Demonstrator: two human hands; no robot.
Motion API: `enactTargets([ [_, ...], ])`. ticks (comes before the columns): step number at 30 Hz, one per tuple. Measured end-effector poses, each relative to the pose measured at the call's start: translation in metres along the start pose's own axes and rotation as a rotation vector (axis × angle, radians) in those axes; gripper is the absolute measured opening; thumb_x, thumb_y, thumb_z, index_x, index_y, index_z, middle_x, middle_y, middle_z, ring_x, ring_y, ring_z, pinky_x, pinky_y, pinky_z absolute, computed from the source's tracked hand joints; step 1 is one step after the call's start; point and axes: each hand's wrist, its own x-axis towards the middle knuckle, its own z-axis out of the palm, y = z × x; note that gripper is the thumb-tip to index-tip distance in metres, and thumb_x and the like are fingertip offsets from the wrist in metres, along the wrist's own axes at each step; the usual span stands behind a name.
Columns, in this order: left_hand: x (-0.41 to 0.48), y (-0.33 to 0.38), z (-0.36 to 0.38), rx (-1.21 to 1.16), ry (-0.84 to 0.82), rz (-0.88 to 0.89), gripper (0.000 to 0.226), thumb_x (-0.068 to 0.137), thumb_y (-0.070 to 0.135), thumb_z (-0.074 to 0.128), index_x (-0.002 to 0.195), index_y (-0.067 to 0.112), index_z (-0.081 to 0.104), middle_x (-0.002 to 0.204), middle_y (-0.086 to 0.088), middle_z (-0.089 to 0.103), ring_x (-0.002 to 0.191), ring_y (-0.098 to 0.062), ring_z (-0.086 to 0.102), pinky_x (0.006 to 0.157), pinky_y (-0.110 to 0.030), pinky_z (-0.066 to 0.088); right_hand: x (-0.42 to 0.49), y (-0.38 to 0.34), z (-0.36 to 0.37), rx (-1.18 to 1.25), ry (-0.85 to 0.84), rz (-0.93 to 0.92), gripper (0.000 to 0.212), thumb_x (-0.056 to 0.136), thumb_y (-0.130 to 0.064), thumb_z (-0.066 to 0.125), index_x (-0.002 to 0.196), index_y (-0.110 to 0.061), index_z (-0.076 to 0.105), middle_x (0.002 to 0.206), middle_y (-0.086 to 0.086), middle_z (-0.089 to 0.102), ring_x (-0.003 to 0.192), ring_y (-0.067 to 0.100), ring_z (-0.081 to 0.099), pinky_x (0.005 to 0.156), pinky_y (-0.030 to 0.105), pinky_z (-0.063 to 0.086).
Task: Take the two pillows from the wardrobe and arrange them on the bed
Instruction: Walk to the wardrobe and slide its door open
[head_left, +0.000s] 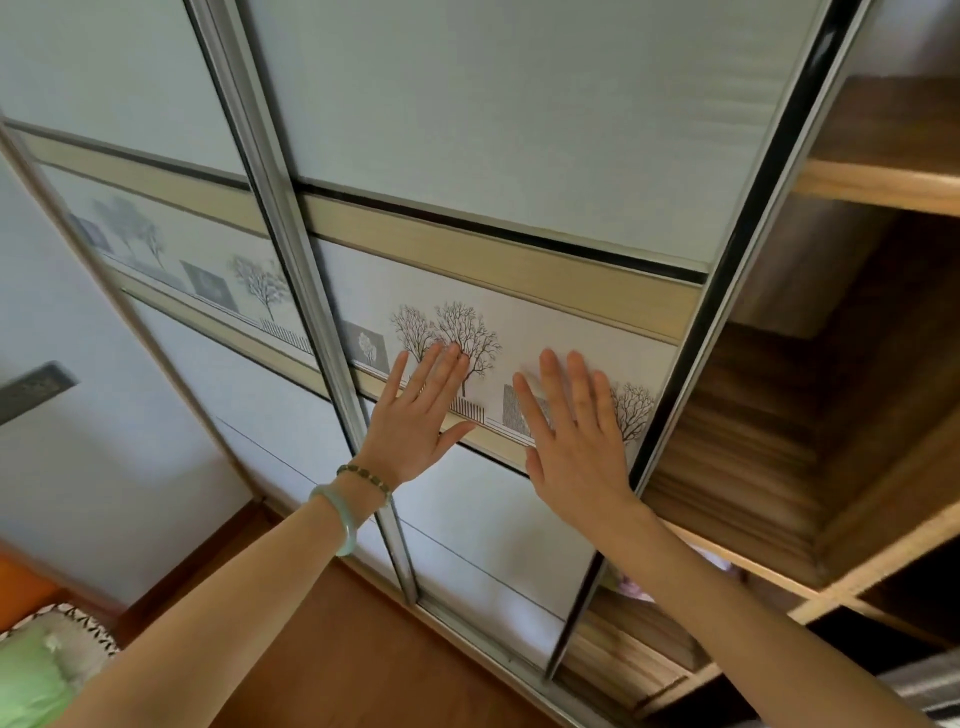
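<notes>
Currently both hands, left hand (415, 426) and right hand (576, 441), press flat with fingers spread, holding nothing, on the sliding door (498, 322); the open wardrobe (779, 467) lies rightward, pillows not clearly visible.

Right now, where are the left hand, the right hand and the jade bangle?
left hand (415, 423): head view, back of the hand.
right hand (576, 441): head view, back of the hand.
jade bangle (340, 519): head view, band on the left wrist.
</notes>
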Motion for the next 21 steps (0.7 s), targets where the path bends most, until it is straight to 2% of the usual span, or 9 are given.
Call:
enactTargets([
  [4, -0.005, -0.035, 0.011, 0.041, 0.000, 0.002, 0.076, 0.098, 0.058, 0.036, 0.152, 0.007, 0.025, 0.159, -0.012, 0.023, 0.146, -0.029, 0.024, 0.118, -0.052, 0.021, 0.020, -0.022, 0.000, 0.094, 0.062, -0.037, 0.084, 0.081, -0.026, 0.060, 0.152, -0.013, 0.018, 0.158, 0.024, 0.011, 0.146, 0.041, 0.005, 0.117, 0.057, 0.009],
  [7, -0.009, -0.054, 0.019, 0.064, -0.007, -0.026, 0.077, 0.098, 0.058, 0.035, 0.153, 0.005, 0.023, 0.160, -0.013, 0.021, 0.147, -0.030, 0.022, 0.117, -0.053, 0.022, 0.017, -0.031, -0.005, 0.184, 0.176, 0.018, 0.081, 0.085, -0.023, 0.053, 0.153, -0.013, 0.010, 0.158, 0.022, 0.008, 0.147, 0.038, 0.001, 0.119, 0.054, 0.005],
  [11, -0.013, -0.069, 0.025, 0.049, -0.008, -0.088, 0.077, 0.099, 0.058, 0.029, 0.153, 0.004, 0.020, 0.160, -0.014, 0.017, 0.148, -0.029, 0.017, 0.119, -0.052, 0.017, 0.006, -0.016, 0.000, 0.191, 0.291, 0.079, 0.072, 0.090, -0.028, 0.050, 0.151, -0.010, 0.017, 0.154, 0.021, 0.014, 0.148, 0.033, 0.001, 0.119, 0.051, 0.004],
  [15, -0.022, -0.055, 0.028, -0.002, 0.090, -0.026, 0.075, 0.099, 0.055, 0.035, 0.153, 0.006, 0.022, 0.160, -0.013, 0.020, 0.149, -0.028, 0.018, 0.119, -0.052, 0.017, 0.014, 0.011, 0.013, 0.125, 0.245, 0.040, 0.071, 0.090, -0.030, 0.048, 0.150, -0.008, 0.016, 0.156, 0.013, 0.018, 0.146, 0.032, 0.012, 0.119, 0.051, 0.005],
  [19, -0.035, -0.017, 0.024, -0.134, 0.136, 0.133, 0.073, 0.098, 0.052, 0.041, 0.153, 0.010, 0.019, 0.163, -0.008, 0.012, 0.148, -0.025, 0.017, 0.119, -0.051, 0.016, 0.035, 0.013, 0.030, 0.158, 0.217, -0.063, 0.070, 0.090, -0.029, 0.042, 0.150, -0.011, 0.013, 0.154, 0.009, 0.022, 0.146, 0.026, 0.010, 0.119, 0.051, 0.004],
  [21, -0.042, -0.008, 0.022, -0.163, 0.124, 0.177, 0.072, 0.097, 0.052, 0.046, 0.152, 0.012, 0.024, 0.160, -0.008, 0.022, 0.147, -0.026, 0.022, 0.120, -0.051, 0.014, 0.046, 0.012, 0.038, 0.173, 0.196, -0.124, 0.075, 0.087, -0.028, 0.042, 0.152, -0.014, 0.009, 0.157, 0.005, 0.015, 0.146, 0.027, 0.011, 0.119, 0.053, 0.004],
])
